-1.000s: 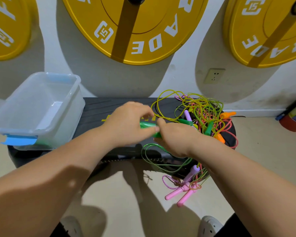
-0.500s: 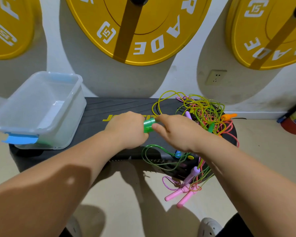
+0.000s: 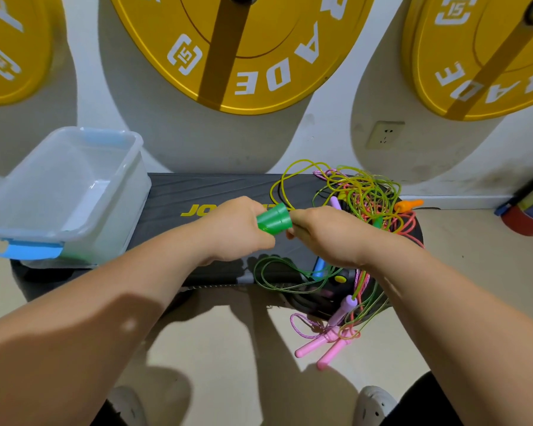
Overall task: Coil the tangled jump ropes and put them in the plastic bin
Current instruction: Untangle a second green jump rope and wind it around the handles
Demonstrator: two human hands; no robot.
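The green handles of one jump rope sit near the middle of the black step platform. The left hand is wrapped round them, so only their flared ends show. The right hand meets those ends with its fingers curled under. Whether it pinches a handle or a cord I cannot tell, because the fingertips are hidden.

Thin green loops hang over the platform's front edge below the hands. The tangle of jump ropes covers the right end, with cords too interlaced to separate. An orange handle pokes out at its far right. A blue handle is half hidden under the right wrist. Pink handles dangle off the front right corner.

The plastic bin stands on the left end, its left side cut off.
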